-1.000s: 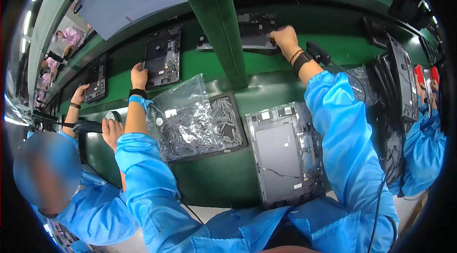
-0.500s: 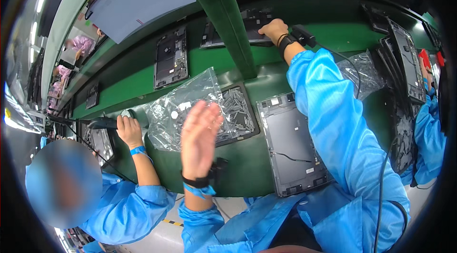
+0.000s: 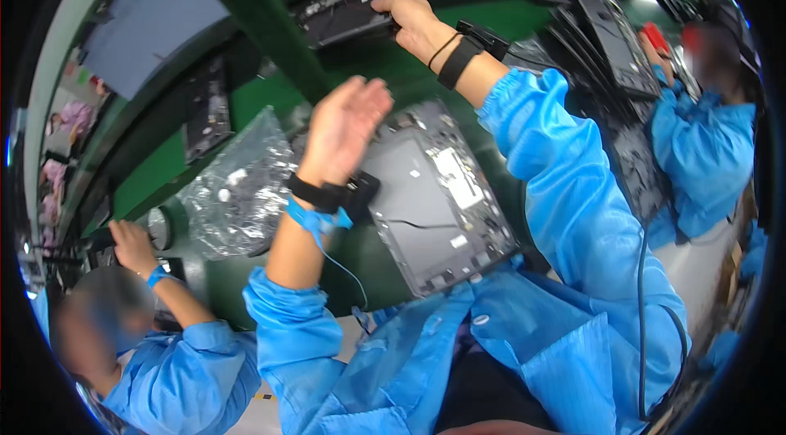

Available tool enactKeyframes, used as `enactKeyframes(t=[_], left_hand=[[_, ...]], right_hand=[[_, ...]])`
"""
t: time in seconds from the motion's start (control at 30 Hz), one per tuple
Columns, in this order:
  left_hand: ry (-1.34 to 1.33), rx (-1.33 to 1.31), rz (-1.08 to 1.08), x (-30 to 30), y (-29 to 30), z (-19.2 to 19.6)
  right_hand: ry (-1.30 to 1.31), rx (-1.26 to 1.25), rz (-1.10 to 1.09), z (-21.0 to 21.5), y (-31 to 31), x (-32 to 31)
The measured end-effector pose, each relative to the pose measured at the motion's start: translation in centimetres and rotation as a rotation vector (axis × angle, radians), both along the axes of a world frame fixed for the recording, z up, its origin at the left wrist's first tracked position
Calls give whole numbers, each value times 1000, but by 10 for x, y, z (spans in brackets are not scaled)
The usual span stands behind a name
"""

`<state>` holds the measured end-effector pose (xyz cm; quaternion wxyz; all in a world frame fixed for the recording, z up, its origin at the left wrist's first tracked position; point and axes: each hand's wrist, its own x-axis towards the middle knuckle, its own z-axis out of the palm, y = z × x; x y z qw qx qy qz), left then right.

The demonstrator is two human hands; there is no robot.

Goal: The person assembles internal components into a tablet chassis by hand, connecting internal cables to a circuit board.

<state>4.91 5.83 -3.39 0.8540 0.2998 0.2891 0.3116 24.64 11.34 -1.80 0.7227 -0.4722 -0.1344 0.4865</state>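
My right hand (image 3: pixel 415 22) reaches to the back of the bench. Its thumb and fingers grip the right edge of a dark laptop base shell (image 3: pixel 348 9), which is raised a little and tilted. My left hand (image 3: pixel 344 124) is open, palm inward, its fingers stretched out and holding nothing. It hovers over the bench, between a clear plastic bag (image 3: pixel 237 202) and a larger laptop shell (image 3: pixel 417 181). That larger shell lies in front of me, with a black cable across it and a white patch inside. My left hand and forearm partly hide its left side.
A green post (image 3: pixel 246 9) rises behind my left hand. Another laptop shell (image 3: pixel 206 112) lies at the back left. Stacked shells (image 3: pixel 602 34) lean at the right. A co-worker's hand (image 3: pixel 133 247) is at far left; another person sits at far right. A cable hangs along my right sleeve.
My right hand has lifted the laptop base shell off the back shelf and tilted it. My left hand stays open. The whole view has turned and shifted toward the right.
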Motion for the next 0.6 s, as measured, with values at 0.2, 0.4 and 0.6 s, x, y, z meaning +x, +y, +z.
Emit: enactKeyframes(t=[0.2,0.4,0.6], left_hand=[[-151,233,33,60,-22,9],[-24,313,71,30,-68,11],[183,426,-91,-64,-129,24]], right_hand=[[-55,262,-235,17,-165,-17],[74,417,-80,-6,-264,-30],[-366,248,-169,-38,-286,69]])
